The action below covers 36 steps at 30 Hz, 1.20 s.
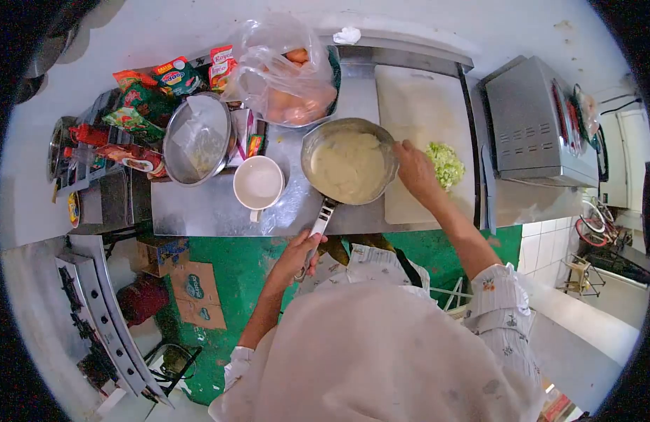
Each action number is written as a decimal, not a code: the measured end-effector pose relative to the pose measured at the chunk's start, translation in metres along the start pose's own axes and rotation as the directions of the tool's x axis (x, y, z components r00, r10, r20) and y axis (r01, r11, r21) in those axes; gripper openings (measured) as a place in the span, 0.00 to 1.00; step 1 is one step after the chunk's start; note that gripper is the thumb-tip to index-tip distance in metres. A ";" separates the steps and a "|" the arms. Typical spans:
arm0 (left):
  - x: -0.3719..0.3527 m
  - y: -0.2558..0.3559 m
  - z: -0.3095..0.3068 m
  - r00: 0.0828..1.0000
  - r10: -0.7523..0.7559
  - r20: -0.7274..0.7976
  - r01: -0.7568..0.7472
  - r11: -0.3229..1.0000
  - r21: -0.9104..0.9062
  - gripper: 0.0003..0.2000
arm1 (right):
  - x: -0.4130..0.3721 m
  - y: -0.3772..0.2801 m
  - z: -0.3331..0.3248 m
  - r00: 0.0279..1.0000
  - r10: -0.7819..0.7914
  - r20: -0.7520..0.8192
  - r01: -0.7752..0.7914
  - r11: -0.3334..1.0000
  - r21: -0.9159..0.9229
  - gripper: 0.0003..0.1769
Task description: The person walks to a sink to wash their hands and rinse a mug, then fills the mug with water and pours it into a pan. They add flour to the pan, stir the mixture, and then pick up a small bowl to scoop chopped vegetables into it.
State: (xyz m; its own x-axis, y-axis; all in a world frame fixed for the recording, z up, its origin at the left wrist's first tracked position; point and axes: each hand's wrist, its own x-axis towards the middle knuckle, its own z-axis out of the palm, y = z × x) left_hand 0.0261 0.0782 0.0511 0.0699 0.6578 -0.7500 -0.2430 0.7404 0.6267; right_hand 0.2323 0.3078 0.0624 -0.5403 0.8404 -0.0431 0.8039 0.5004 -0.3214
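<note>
A metal saucepan (307, 151) holds thick, pale cream batter (348, 163). My left hand (295, 257) is wrapped round its long handle, near the counter's front edge. On the pan's right side, my right hand (415, 167) has its fingers closed at the rim; its fingertips are partly hidden. Beside that hand, a small heap of shredded light-green vegetable (445, 166) lies on a white cutting board (423, 91). A white mug (259, 183) stands left of the pan.
Behind the pan, a plastic bag of eggs (290, 91) sits in a tray. A metal bowl (177, 151), seasoning packets (177, 76) and sauce bottles (93, 135) crowd the left. A grey oven-like appliance (543, 130) stands right; a gas stove (103, 316) is at lower left.
</note>
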 end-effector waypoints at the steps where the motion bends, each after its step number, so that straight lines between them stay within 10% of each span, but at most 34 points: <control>1: 0.000 0.001 -0.001 1.000 0.003 -0.001 -0.003 1.000 0.004 0.18 | -0.007 0.006 0.012 0.992 -0.126 -0.002 0.126 0.992 -0.015 0.17; 12: 0.003 -0.002 -0.003 1.000 -0.010 0.011 0.010 1.000 -0.025 0.16 | -0.020 -0.014 0.015 0.981 -0.172 0.086 0.179 0.980 -0.085 0.15; 21: 0.003 -0.002 -0.005 1.000 -0.002 -0.005 0.002 1.000 -0.008 0.17 | -0.004 -0.032 0.036 0.971 0.034 -0.236 -0.016 0.997 0.076 0.16; 24: 0.005 -0.003 -0.008 0.998 -0.056 -0.005 0.056 0.998 -0.034 0.17 | -0.002 -0.050 0.043 0.994 0.110 0.003 -0.109 0.986 0.129 0.18; 32: 0.008 -0.003 -0.013 0.999 0.000 0.040 0.001 1.000 -0.026 0.17 | -0.014 -0.005 0.034 0.939 -0.343 -0.017 0.342 0.939 -0.043 0.21; 36: 0.008 -0.002 -0.014 0.999 0.005 0.045 -0.004 1.000 -0.017 0.17 | 0.009 -0.004 0.038 0.994 -0.059 -0.091 0.056 0.998 -0.032 0.22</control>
State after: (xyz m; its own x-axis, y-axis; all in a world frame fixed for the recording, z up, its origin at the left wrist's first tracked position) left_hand 0.0134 0.0795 0.0406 0.1119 0.6670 -0.7366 -0.2598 0.7351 0.6262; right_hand 0.2146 0.3049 0.0276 -0.5618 0.8249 0.0622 0.7797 0.5532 -0.2933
